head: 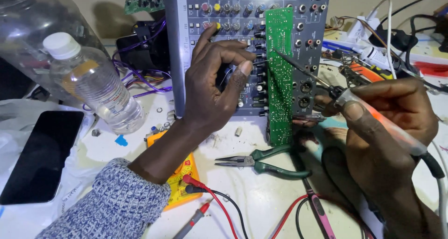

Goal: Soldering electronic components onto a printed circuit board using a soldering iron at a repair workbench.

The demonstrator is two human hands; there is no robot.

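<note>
Against the grey, knob-covered audio mixer (233, 15) stands the long green circuit board (279, 75), where soldering looks underway, not finished: the left hand (212, 87) pinches thin solder wire (261, 61) beside it, the right hand (392, 113) grips the translucent-handled soldering iron (336, 92), its tip at that board.

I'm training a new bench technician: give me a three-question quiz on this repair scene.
1. True or false: the right hand holds the orange-handled soldering iron with its tip at the upright green circuit board.
2. What lies on the white table just below that board?
A. green-handled long-nose pliers
B. scissors
C. a hammer
3. Which tool lies under the left forearm?

Key:
1. true
2. A
3. the yellow multimeter; the left hand pinches thin solder wire.
</note>
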